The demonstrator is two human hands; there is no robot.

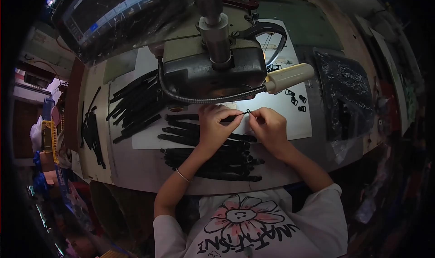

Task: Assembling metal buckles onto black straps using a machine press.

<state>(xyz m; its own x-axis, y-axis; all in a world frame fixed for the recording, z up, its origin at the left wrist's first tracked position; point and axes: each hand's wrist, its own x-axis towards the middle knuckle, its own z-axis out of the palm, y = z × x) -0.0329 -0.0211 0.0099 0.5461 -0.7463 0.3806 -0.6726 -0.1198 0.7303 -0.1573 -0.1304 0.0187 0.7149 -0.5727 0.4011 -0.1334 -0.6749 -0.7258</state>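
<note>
Both hands pinch-closed on stuff: left hand (pixel 216 124) on a floppy black strap (pixel 229 119), right hand (pixel 268 127) on a tiny stiff buckle (pixel 248 112). Looks light and fiddly; best held by the strap's end, near the surface's (pixel 145 167) front edge.

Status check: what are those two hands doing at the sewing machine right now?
Left hand and right hand pinch one small black buckle between them. Black straps piled underneath. Nothing blocking.

Black straps (pixel 213 156) lie under the left hand (pixel 215 126), on a white sheet (pixel 294 122). Beyond the right hand (pixel 269 129) are small black buckles (pixel 295 99) and a cream lamp head (pixel 290 77).
</note>
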